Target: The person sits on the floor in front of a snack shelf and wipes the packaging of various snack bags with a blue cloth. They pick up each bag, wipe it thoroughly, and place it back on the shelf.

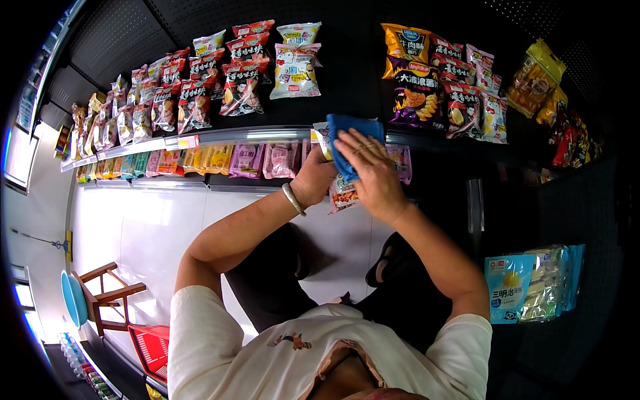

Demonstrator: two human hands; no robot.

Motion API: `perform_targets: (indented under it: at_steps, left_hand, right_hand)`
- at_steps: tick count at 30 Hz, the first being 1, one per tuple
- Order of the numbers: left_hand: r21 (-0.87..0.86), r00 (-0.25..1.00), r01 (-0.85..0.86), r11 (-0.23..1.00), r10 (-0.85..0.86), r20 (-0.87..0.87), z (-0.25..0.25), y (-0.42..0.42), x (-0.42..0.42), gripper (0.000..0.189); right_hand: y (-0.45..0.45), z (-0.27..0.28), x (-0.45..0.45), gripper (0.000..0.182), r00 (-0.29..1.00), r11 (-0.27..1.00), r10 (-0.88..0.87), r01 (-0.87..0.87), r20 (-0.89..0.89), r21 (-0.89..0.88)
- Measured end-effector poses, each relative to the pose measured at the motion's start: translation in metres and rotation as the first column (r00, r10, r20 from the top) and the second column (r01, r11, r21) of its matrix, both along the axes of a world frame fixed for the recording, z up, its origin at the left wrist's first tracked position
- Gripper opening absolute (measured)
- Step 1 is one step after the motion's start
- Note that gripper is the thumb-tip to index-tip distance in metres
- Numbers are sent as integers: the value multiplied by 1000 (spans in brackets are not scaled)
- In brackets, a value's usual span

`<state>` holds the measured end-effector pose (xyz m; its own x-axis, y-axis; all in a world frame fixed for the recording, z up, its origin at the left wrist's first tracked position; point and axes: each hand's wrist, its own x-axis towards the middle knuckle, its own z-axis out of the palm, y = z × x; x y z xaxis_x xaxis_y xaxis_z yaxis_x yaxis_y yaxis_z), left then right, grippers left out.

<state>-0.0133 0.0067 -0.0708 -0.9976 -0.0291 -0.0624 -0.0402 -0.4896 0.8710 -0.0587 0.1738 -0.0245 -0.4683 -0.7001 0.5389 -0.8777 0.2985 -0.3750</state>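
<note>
In front of the shelf edge, my left hand (pixel 316 176) grips the left side of a snack bag (pixel 345 197). Most of the bag is covered; its lower end shows below my hands. My right hand (pixel 369 172) lies flat over a folded blue cloth (pixel 356 125), pressing it on the bag's face with the fingers stretched out. Directly behind them is the black shelf (pixel 350 75), between a white snack bag (pixel 296 72) on the left and a purple-black chip bag (pixel 416 95) on the right.
Rows of red-black snack bags (pixel 195 105) stand at left on the upper shelf. Pink packs (pixel 280 161) line the shelf below. Blue cake packs (pixel 510 290) are at right. A wooden stool (pixel 112 297), light-blue basin (pixel 74 299) and red basket (pixel 152 350) are at lower left.
</note>
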Motion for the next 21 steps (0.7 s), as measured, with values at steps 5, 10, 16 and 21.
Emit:
perform_targets:
  at_steps: [5,10,16,21]
  left_hand:
    - [1,994,39,999,-39,105,17,3,-1,26]
    - [258,966,48,965,-110,233,43,7,1,41]
    - [387,964,14,922,-116,240,9,-17,-17,55]
    - [461,974,39,886,-137,180,25,-31,-15,65]
  right_hand:
    - [19,-7,-22,61,990,991,-95,104,106,-82]
    - [15,-9,-12,62,996,995,-67,71,57,-72]
    - [5,-12,15,59,991,992,116,-112,-68,53]
    - [9,-15,23,43,968,968,243,-237,-63,87]
